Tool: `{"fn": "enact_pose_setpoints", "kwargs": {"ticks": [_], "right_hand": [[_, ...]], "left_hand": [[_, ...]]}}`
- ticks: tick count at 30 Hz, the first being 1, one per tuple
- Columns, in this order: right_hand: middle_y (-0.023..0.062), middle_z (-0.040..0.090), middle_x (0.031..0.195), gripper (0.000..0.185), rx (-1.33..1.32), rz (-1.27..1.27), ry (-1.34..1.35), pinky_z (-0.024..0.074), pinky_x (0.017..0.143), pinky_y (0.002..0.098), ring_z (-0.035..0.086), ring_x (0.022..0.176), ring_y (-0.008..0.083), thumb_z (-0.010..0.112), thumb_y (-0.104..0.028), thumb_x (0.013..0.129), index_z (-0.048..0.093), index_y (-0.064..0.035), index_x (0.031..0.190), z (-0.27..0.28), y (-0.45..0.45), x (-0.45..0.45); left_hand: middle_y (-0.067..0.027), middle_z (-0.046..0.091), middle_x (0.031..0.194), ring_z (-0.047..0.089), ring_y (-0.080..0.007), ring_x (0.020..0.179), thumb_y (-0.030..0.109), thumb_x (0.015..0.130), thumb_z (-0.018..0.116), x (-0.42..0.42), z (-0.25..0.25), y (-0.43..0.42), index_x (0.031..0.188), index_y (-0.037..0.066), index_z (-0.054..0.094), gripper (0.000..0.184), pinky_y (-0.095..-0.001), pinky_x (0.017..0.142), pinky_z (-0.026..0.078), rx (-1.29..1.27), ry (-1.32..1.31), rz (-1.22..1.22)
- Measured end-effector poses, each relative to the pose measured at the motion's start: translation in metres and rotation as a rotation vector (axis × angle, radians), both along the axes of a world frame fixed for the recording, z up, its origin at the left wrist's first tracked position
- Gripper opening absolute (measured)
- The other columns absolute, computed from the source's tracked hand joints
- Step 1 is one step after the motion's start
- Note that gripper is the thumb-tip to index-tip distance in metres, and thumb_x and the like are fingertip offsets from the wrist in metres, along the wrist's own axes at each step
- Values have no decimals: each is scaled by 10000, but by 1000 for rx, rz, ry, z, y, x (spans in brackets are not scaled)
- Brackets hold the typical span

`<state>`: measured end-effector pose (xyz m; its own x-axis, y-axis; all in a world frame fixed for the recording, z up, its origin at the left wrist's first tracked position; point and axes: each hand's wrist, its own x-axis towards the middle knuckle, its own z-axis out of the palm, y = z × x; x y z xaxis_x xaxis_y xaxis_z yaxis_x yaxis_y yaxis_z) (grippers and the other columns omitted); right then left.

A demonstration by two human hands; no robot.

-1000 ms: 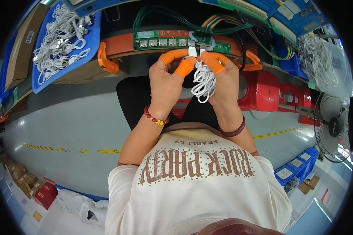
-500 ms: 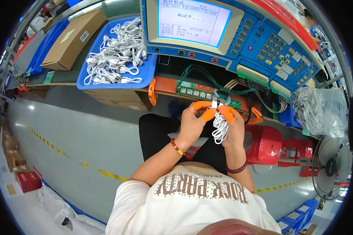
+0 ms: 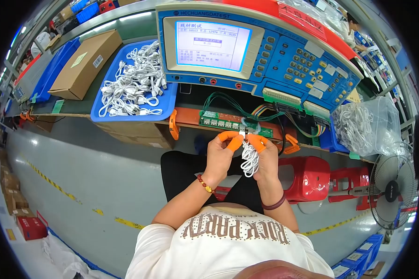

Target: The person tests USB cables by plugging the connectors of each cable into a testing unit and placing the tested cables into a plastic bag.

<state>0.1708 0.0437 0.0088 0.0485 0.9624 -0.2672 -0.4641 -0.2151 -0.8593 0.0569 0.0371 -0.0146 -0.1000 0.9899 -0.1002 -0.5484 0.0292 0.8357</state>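
Observation:
A bundled white USB cable (image 3: 250,160) hangs between my two hands, its connector ends held up at the edge of a green circuit board (image 3: 221,122). Orange finger cots cover the thumb and forefinger of each hand. My left hand (image 3: 221,156) pinches a white plug from the left. From the other side, my right hand (image 3: 266,160) grips the other end, with the coiled cord hanging by its palm. The plugs sit at or against the board's right part; the fingers hide whether they are fully inserted. Several metal sockets line the board's left part.
Behind the board stands a blue cable tester (image 3: 265,56) with a lit screen (image 3: 212,45). A blue tray (image 3: 125,116) of white cables is at left, beside a cardboard box (image 3: 86,65). A clear bag of cables (image 3: 358,125), red stools (image 3: 307,179) and a fan (image 3: 392,190) are at right.
The tester's screen has switched from a line of large text to a small pop-up box. The whole view has shifted slightly; both hands keep their hold on the cable at the board.

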Motion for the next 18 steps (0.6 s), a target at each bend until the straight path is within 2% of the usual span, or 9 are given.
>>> {"fn": "enact_pose_setpoints", "kwargs": {"ticks": [7,11,12,15,17,18], "right_hand": [[56,629,749,111,0,17,4,444,541,215,597,626,104,638,-79,813,623,21,859,4,0,0],[61,619,739,128,18,48,-47,438,536,236,576,621,99,634,-85,811,616,35,852,-10,-15,1],[39,616,700,78,-31,69,-56,443,513,224,579,590,93,641,-75,805,629,1,817,-2,-23,6],[39,622,705,90,-51,126,-7,435,511,221,572,587,86,653,-79,788,630,1,822,6,-43,35],[37,621,719,116,64,95,-175,437,541,220,570,609,82,666,-89,775,635,3,838,23,-56,62],[39,619,746,145,62,129,-365,441,591,225,572,660,87,684,-104,763,638,2,849,54,-64,82]], "left_hand": [[-3,586,749,520,-77,677,42,803,631,6,-3,3,860,5,623,68,-212,631,410,40,-41,67],[0,550,701,474,-81,651,61,782,571,5,10,-13,780,-2,617,78,-222,616,368,41,200,39],[-1,556,713,487,-81,665,65,791,581,3,13,-20,802,-2,614,75,-220,627,375,30,221,-24],[-10,577,753,515,-78,692,94,840,574,12,10,-37,918,-15,606,138,-213,656,393,84,237,-144],[-39,613,833,535,-82,710,118,875,565,17,12,-47,1045,-21,599,223,-205,696,406,103,217,-217],[-39,613,833,535,-82,710,118,875,565,18,11,-48,1045,-21,599,223,-205,696,406,110,214,-244]]}}
